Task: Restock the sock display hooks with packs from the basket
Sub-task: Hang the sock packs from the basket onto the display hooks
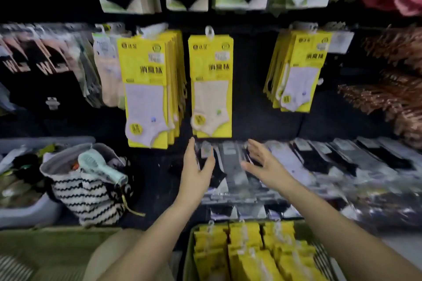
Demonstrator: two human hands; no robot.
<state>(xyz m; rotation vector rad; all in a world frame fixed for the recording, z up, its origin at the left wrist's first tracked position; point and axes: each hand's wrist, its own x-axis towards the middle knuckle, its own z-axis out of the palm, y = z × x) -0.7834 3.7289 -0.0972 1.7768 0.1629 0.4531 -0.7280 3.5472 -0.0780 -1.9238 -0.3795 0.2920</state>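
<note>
Background: a dark sock display wall (251,102) with hooks in rows; below it, a shelf (319,159) of flat-lying sock packs.
Basket: the basket (186,258) stands at the bottom edge, below both forearms, and holds three rows of yellow packs (246,253) set on edge.
Hanging stock: three yellow groups; the left stack (146,89) is thick, the right stack (296,70) thinner, and the middle pack (211,84) looks nearly alone. Pack totals cannot be counted because they overlap.
Hands: two. The left hand (196,164) and right hand (262,162) are both spread flat and empty, just under the middle pack.
Handling (judged): light, flat card-backed packs with soft socks and probably slick film; pinch near the top edge.
Hold point: the clear hanger tab (209,31) goes over the hook.
</note>
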